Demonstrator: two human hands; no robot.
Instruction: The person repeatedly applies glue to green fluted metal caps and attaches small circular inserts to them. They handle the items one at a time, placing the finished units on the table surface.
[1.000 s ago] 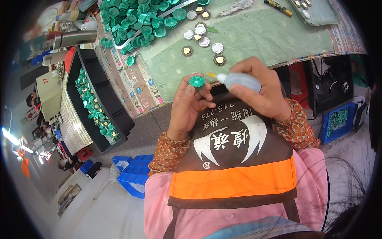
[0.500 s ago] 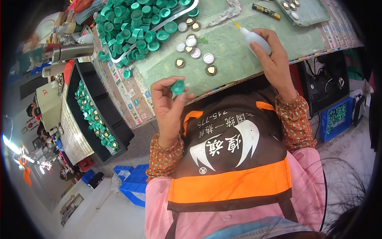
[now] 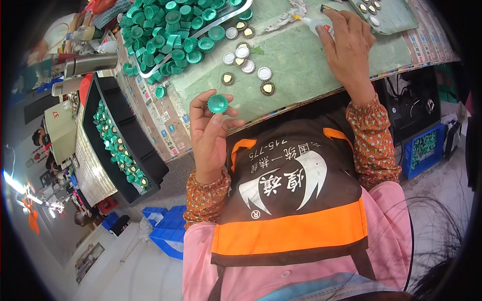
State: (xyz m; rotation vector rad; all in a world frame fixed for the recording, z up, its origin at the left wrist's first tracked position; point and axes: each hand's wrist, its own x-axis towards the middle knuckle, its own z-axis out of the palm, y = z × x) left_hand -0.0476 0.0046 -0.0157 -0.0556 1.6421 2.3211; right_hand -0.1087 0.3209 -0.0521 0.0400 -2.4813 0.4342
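Between the thumb and fingers of my left hand (image 3: 211, 133) is a small green fluted cup (image 3: 218, 103), its hollow side facing up toward me. My right hand (image 3: 349, 50) is at the far right of the work surface, closed around a white squeeze bottle (image 3: 314, 24) with a yellow tip that points left. Most of the bottle is hidden behind the fingers. On the green mat between my hands lie several small round fluted caps, some showing white undersides (image 3: 264, 73), others dark-rimmed with a gold centre (image 3: 267, 89).
Many green cups (image 3: 173, 30) heap over a metal tray (image 3: 216, 26) at the far left. A green tray (image 3: 401, 22) with finished-looking caps sits far right. Left of the table is a black bin (image 3: 145, 160) of green pieces. Blue crates (image 3: 170, 231) stand on the floor.
My right hand has moved away from me with the squeeze bottle, lowering it toward the far part of the table. My left hand has turned the green cup to face upward.
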